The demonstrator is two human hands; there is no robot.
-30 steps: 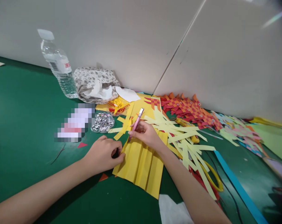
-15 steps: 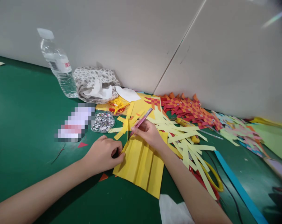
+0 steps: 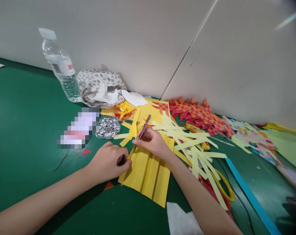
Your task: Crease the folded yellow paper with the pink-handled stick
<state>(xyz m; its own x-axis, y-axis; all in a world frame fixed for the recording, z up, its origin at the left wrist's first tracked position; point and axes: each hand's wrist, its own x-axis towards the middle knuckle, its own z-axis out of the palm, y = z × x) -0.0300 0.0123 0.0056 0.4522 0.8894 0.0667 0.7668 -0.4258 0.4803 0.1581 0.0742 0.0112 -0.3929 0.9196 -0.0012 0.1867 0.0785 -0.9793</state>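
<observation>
A sheet of yellow paper (image 3: 144,176) with lengthwise creases lies on the green table at the centre. My left hand (image 3: 113,160) is closed at its left edge, thumb and forefinger pinching the paper there. In my right hand (image 3: 152,142) is a slim pink craft knife (image 3: 145,126), held like a pen. Its lower end points down to the upper left part of the sheet; the tip is hard to make out. Yellow paper strips (image 3: 130,133) lie just beyond the sheet, and pale yellow strips (image 3: 194,143) are heaped right of my right hand.
Behind stand a water bottle (image 3: 62,71) and a patterned cloth bag (image 3: 101,81) by the wall. A dish of googly eyes (image 3: 108,127) sits beside a blurred-out phone (image 3: 79,129). Woven red-orange paper fish (image 3: 196,112), yellow-handled scissors (image 3: 227,186) and a blue strip (image 3: 250,192) lie rightward.
My right hand has moved slightly left and down along the sheet, and the knife is now more upright. My left hand keeps its place at the paper's edge.
</observation>
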